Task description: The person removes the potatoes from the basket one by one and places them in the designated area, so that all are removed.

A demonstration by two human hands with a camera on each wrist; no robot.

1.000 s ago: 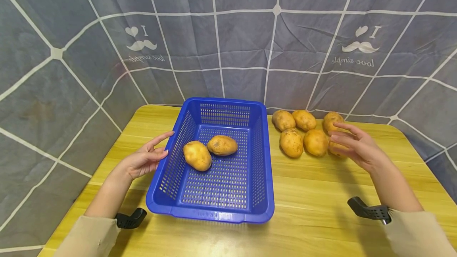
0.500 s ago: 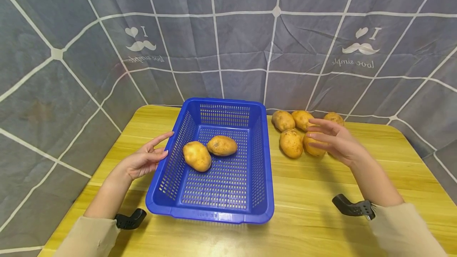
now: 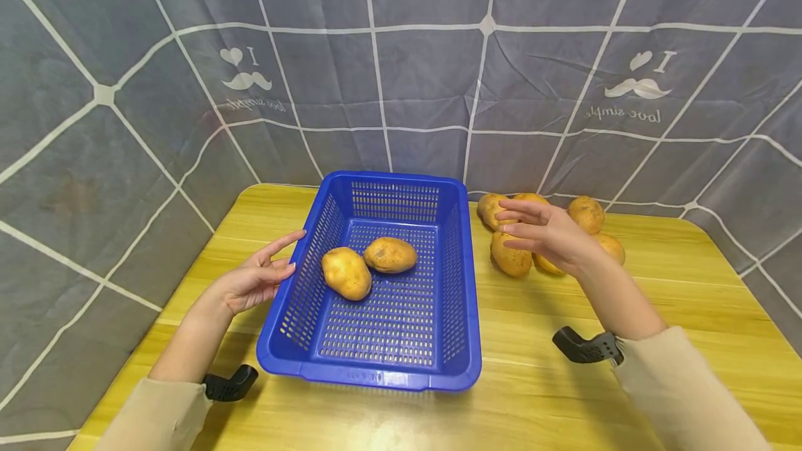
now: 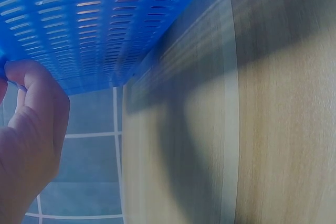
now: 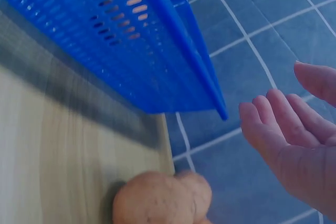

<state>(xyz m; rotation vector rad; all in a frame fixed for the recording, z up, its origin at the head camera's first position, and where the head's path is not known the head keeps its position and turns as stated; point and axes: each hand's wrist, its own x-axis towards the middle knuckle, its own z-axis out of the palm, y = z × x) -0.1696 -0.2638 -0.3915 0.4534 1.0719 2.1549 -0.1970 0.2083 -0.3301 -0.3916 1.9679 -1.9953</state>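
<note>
A blue perforated plastic basket (image 3: 370, 376) stands on the table with one potato (image 3: 347, 274) and a second potato (image 3: 390, 255) lying inside it. My left hand (image 3: 253, 282) holds the basket's left rim; in the left wrist view its bent fingers meet the rim. Right of the basket, my right hand (image 3: 551, 235) hovers in the air over a group of potatoes (image 3: 510, 256), fingers spread loosely with nothing in them. It partly hides several of these potatoes. The right wrist view shows the right hand (image 5: 294, 145) apart from the basket and above the potatoes (image 5: 157, 200).
The yellow wood-grain table (image 3: 514, 395) carries everything. Behind and to the sides hangs a grey cloth (image 3: 426, 75) with white grid lines. Two more potatoes, a farther one (image 3: 586, 214) and a nearer one (image 3: 610, 248), lie right of my right hand. Each wrist wears a black mount (image 3: 230, 384).
My right hand has moved left over the potatoes toward the basket, uncovering those at the far right. The left hand, the basket and its two potatoes have stayed put.
</note>
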